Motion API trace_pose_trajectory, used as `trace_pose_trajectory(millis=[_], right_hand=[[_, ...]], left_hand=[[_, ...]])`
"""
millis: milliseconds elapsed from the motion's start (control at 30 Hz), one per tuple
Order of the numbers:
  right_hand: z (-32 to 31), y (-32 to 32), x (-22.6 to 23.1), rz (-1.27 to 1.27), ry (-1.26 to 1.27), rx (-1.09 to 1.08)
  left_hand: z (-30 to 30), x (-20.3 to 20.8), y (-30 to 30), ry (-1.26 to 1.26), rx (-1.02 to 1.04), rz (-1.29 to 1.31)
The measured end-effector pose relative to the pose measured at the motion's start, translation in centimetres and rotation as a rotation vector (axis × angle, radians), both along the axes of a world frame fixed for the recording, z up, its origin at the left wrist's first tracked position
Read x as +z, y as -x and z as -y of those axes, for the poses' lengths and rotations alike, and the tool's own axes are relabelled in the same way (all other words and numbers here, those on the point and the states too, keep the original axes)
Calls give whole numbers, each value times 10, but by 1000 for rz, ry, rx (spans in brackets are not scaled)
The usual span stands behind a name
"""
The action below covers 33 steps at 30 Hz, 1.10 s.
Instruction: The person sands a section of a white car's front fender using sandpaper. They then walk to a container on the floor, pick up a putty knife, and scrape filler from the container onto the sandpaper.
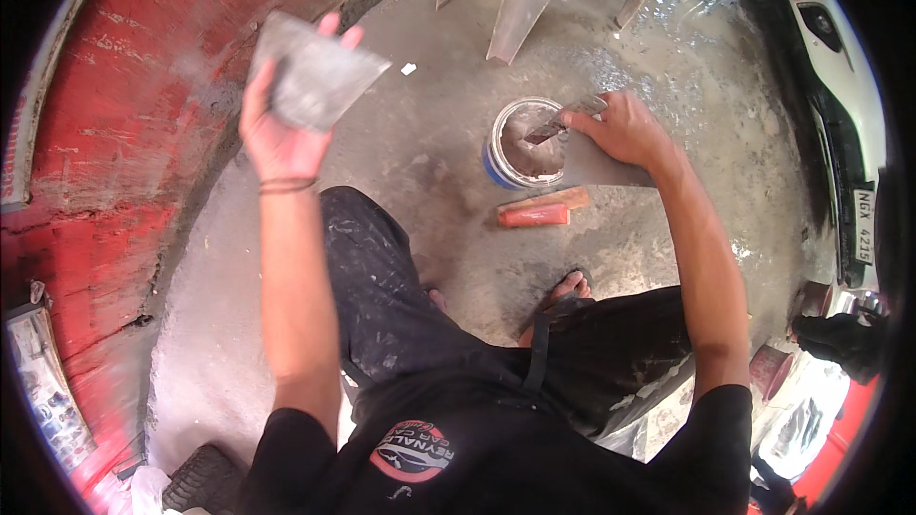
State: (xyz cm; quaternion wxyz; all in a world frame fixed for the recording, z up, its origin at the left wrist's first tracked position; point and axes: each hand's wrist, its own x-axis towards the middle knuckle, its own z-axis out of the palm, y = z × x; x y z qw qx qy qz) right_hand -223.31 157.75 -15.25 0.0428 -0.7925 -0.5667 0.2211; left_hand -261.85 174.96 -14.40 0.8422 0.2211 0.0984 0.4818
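Note:
My left hand (286,133) is raised at the upper left, its fingers around the edges of a flat, four-cornered grey plate (320,76) smeared with dull residue. My right hand (625,133) grips a thin, flat grey spreader (601,164) beside a round white-rimmed, blue-sided bucket (494,172). Inside the bucket is a grey-brown paste (520,154). A dark, narrow piece crosses over the paste close to my right fingers; whether it belongs to the spreader I cannot tell.
Just below the bucket, a reddish-orange block (534,216) lies by a wooden strip on the concrete floor (448,133). A worn red wall (124,133) curves along the left. Grey chair legs (520,10) stand at the top. A white car's bumper (854,67) is at the right.

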Motion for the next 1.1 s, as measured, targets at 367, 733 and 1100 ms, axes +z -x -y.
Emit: trace_pose_trajectory(millis=[367,733,1100], right_hand=[[39,16,-11,-59,-237,229],[14,7,-77,-12,-181,270],[34,19,-40,-11,-152,285]], left_hand=[[17,-26,-95,431,140,-325],[-2,-59,-74,348,195,-412],[-21,-87,-76,392,146,-477]])
